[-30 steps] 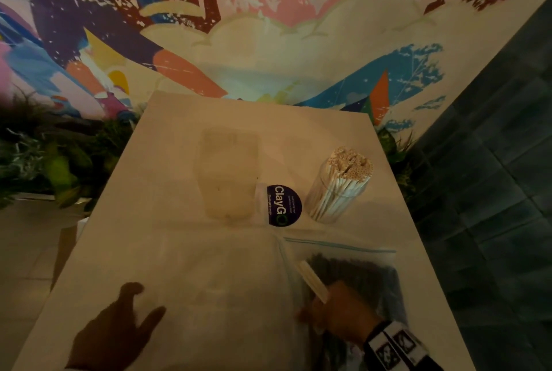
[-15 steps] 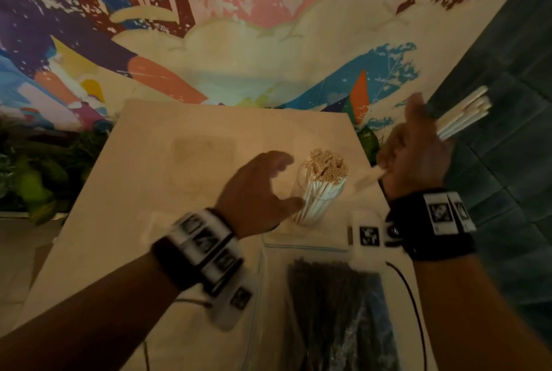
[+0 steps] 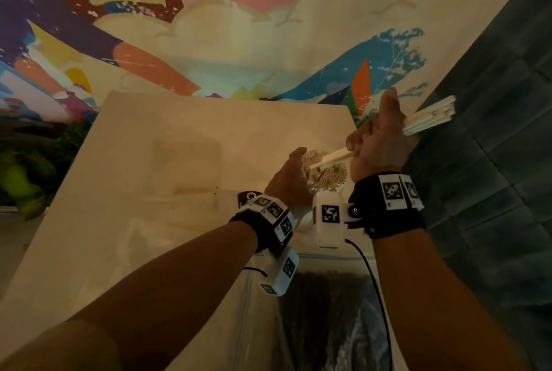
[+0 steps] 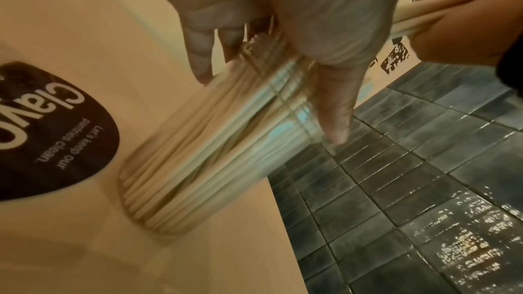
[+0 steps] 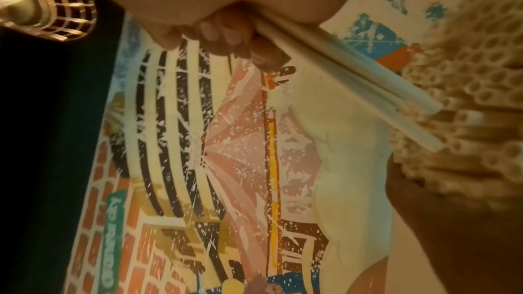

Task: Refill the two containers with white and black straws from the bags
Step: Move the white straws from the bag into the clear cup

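left hand [image 3: 287, 185] cups the clear container [image 4: 198, 153] while right hand [image 3: 378, 143] grips white straws [image 3: 430, 116] over it.

Glass container [image 4: 215, 155] motion-blurred, sticker [image 4: 42, 133] cut by edge, black-straw bag [image 3: 357, 337] cropped below

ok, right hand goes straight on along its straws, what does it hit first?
Likely the packed straw tops in the clear container; the white straws in the right hand point right at them. Left hand grips that container. Gap unclear.
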Action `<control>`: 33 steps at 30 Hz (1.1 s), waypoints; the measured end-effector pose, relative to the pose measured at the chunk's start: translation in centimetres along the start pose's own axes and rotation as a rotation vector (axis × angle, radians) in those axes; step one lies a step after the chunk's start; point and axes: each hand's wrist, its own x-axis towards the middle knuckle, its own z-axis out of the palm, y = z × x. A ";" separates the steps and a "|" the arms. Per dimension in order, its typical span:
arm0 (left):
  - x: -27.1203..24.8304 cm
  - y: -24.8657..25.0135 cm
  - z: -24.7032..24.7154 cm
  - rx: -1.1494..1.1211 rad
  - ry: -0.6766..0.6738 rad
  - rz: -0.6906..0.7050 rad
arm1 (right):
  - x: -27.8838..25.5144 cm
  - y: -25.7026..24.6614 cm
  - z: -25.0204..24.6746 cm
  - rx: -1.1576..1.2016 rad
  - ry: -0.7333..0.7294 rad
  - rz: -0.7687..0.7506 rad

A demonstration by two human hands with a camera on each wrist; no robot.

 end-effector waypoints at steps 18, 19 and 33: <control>-0.4 -0.5 0.2 -0.008 0.036 -0.069 | -1.1 0.7 -0.6 -0.105 -0.385 -0.160; -0.5 -0.5 0.2 -0.015 0.043 -0.075 | -1.2 0.7 -0.7 -0.138 -0.400 -0.159; 0.0 -0.3 0.6 0.010 0.054 -0.021 | 1.1 7.0 -6.0 -1.502 -0.391 -0.197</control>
